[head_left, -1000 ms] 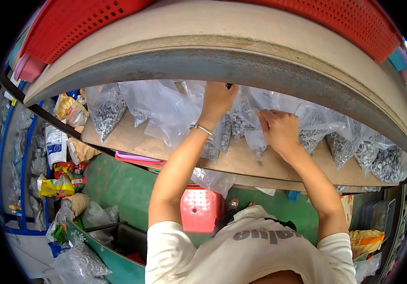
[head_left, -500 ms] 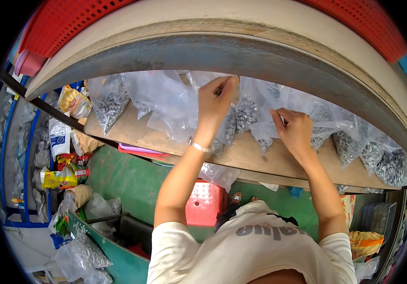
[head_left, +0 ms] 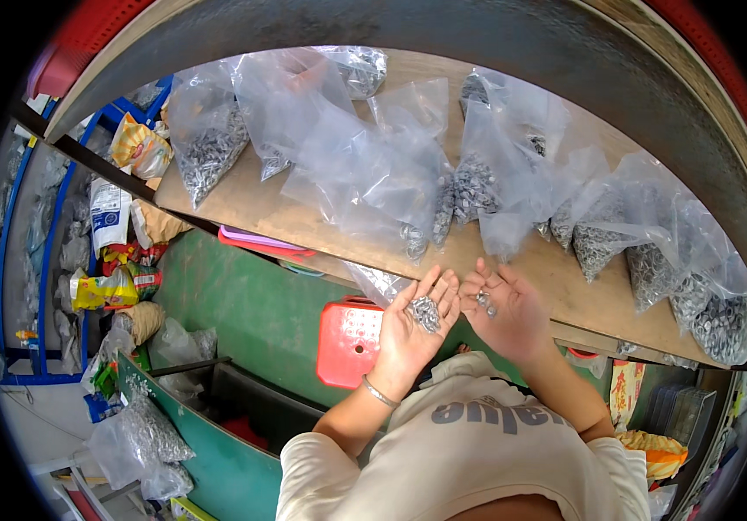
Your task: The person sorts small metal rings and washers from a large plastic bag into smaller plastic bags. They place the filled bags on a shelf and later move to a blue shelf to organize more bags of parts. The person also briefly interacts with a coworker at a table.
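Note:
My left hand [head_left: 402,342] is palm up just in front of the shelf's near edge, cupping a small heap of grey metal parts [head_left: 425,314]. Beside it, slightly blurred, my right hand [head_left: 516,323] is turned up too, with a few of the same small parts [head_left: 485,302] lying on its fingers. Their exact kind is too small to make out. Beyond both hands, clear plastic bags stand on the wooden shelf [head_left: 295,213]. One bag of grey metal pieces [head_left: 477,187] is straight ahead, and another filled bag [head_left: 211,156] leans at the left.
An upper shelf with a thick dark edge [head_left: 477,26] arches over the bags. Below are a red plastic stool [head_left: 336,347] and a green panel [head_left: 217,434]. More filled bags [head_left: 720,326] stand at the right; colourful packages [head_left: 111,291] are stacked at the left.
Both hands have come back from among the bags to in front of the shelf edge and turned palm up. Small metal parts now show in them. The view has shifted, revealing more of the shelf.

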Available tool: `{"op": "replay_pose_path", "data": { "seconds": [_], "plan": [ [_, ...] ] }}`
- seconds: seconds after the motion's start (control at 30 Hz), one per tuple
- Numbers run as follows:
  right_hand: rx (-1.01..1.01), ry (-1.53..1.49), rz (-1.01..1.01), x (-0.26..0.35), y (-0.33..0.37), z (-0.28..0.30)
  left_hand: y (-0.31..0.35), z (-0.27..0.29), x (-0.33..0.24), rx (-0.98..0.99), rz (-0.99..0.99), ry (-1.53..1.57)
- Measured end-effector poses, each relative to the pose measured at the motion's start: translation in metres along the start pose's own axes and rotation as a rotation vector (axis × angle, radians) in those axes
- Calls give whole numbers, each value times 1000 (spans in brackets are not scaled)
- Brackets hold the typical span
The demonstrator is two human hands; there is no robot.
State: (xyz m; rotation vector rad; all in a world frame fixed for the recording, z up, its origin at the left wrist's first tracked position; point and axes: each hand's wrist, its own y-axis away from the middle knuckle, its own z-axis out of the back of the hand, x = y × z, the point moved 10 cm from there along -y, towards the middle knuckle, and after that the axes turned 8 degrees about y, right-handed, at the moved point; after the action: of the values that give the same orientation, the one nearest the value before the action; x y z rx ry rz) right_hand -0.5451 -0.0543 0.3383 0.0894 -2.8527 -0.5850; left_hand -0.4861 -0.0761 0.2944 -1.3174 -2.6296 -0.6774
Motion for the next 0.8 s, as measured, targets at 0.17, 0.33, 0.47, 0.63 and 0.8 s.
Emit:
{"op": "replay_pose_path", "data": {
  "seconds": [0.17, 0.33, 0.47, 0.63, 0.8],
  "plan": [
    [61, 108, 63, -3, -4, 7, 9, -9, -4, 145, -39, 67],
    [137, 54, 53, -9, -4, -1, 17, -17, -5, 216, -40, 129],
    [-26, 36, 43, -16, -2, 11, 25, -21, -4, 253, -51, 140],
    [139, -51, -174, -35, 1, 44, 22, 18, -5, -38, -94, 24],
    [7, -30, -268, -57, 5, 111, 32, 84, -5, -309, -111, -21]
  ]
}}
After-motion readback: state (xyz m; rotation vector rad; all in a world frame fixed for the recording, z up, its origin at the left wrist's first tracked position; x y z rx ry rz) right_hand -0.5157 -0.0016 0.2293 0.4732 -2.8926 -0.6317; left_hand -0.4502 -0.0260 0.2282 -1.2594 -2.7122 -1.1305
